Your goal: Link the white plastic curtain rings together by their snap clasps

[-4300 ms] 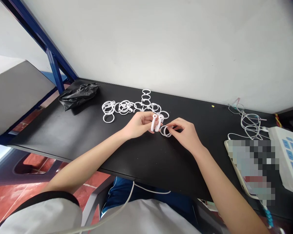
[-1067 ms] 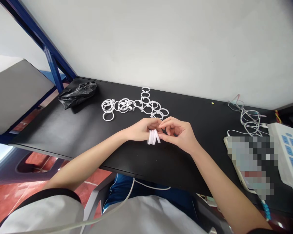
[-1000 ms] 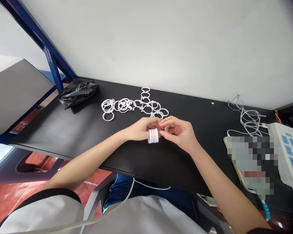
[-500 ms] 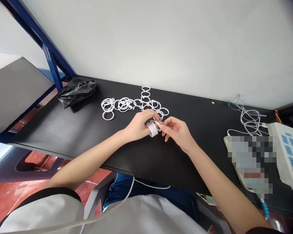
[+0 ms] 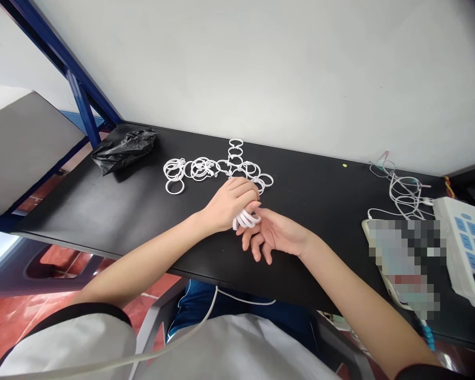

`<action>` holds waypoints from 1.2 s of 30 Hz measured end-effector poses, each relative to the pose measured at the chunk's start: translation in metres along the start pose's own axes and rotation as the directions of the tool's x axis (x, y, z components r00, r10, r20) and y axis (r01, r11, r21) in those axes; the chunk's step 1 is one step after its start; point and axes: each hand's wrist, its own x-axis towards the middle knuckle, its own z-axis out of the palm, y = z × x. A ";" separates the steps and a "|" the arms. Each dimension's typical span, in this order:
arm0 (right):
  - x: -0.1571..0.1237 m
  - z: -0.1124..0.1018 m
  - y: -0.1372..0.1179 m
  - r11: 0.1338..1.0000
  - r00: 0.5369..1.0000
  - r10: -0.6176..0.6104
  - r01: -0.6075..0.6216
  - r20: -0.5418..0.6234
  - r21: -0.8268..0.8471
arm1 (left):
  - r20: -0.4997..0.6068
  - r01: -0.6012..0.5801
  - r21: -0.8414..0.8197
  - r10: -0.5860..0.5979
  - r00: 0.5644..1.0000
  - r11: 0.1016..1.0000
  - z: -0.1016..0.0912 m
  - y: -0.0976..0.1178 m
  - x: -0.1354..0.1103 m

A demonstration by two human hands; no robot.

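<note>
Several white plastic rings (image 5: pixel 246 219), which look like curtain rings, hang together in a fanned bunch between my two hands. My left hand (image 5: pixel 230 205) is curled over them from above, its fingers closed round the bunch. From the right, my right hand (image 5: pixel 275 229) is turned palm up, with thumb and forefinger at the rings and the other fingers loosely bent below. Where the fingers meet, the grip is partly hidden. Just beyond my hands, more white rings (image 5: pixel 174 187) with small eyelets lie in linked clusters on the black table (image 5: pixel 134 211).
A crumpled black plastic bag (image 5: pixel 123 150) lies at the back left. To the right are a blurred-out phone (image 5: pixel 404 264), a tangle of white cable (image 5: pixel 406 192) and a white power strip (image 5: pixel 465 248). A pale wall (image 5: pixel 281 79) closes off the far side.
My right hand has rolled from palm down to palm up and slid under the bunch. The rings have fanned out and dropped slightly; my left hand has closed further over them.
</note>
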 end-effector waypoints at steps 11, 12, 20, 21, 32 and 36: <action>0.009 0.011 0.007 0.903 0.843 -0.426 0.420 -0.327 -0.092 | -0.078 -0.128 0.158 0.142 0.987 0.979 0.000 -0.002 0.000; 0.008 0.010 0.007 0.888 0.817 -0.457 0.439 -0.351 -0.134 | -0.089 -0.113 0.166 0.129 0.988 0.980 0.000 -0.002 0.001; 0.003 0.003 0.004 0.847 0.740 -0.531 0.450 -0.413 -0.281 | -0.232 -0.011 0.144 0.044 0.972 0.989 0.000 -0.006 0.003; 0.004 0.004 0.005 0.858 0.767 -0.511 0.428 -0.387 -0.283 | -0.226 -0.035 0.125 0.063 0.972 0.992 0.000 -0.005 0.003; 0.017 0.021 0.018 0.937 0.944 -0.289 0.245 -0.160 -0.248 | -0.190 -0.216 0.148 0.242 0.951 0.965 0.002 0.005 0.003; 0.022 0.023 0.021 0.935 0.933 -0.318 0.279 -0.167 -0.221 | -0.268 -0.277 0.166 0.314 0.911 0.946 0.002 0.008 0.004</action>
